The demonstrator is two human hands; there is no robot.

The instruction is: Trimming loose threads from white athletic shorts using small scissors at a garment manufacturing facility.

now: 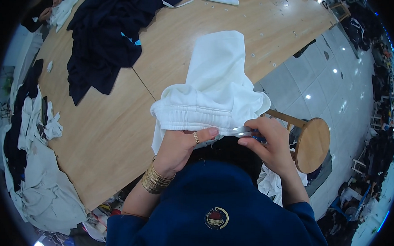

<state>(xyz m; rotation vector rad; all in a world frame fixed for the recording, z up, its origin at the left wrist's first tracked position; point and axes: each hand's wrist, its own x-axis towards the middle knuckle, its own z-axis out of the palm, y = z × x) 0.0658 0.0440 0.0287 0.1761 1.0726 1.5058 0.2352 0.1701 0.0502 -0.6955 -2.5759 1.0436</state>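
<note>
White trousers [218, 60] with a gathered elastic waistband [192, 116] lie over the table's near edge, one leg stretching away from me. My left hand [180, 145] pinches the waistband's near edge between thumb and fingers; a ring and stacked gold bangles are on that arm. In my right hand [268, 139] is a pair of thread snips [242, 130] with silver blades and a bit of blue at the grip. The blades point left and lie against the waistband's edge, close to my left thumb. My fingers hide most of the snips' handle.
A dark navy cloth heap [105, 34] covers the far left of the wooden table [110, 140]. Pale cloth [46, 191] hangs at the left. A round wooden stool [314, 144] stands on the tiled floor at my right. Another person's hand [46, 15] shows at the top left.
</note>
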